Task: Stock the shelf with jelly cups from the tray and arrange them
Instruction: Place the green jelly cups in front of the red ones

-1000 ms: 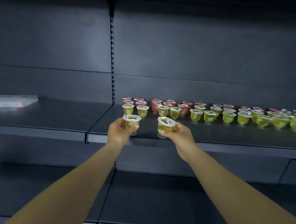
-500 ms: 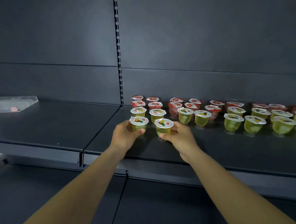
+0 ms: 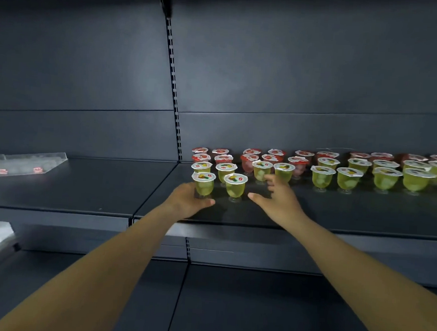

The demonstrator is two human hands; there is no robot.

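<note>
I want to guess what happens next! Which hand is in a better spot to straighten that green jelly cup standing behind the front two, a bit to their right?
Probably the right hand. It is open, and its fingers reach next to that green cup. The left hand is at the front-left cup.

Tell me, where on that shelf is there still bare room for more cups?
The front strip of the shelf, right of the right hand and before the green cups, is bare. So is the left shelf bay, apart from a plastic sheet at its back. It is crowded at the back, among the red cups.
</note>
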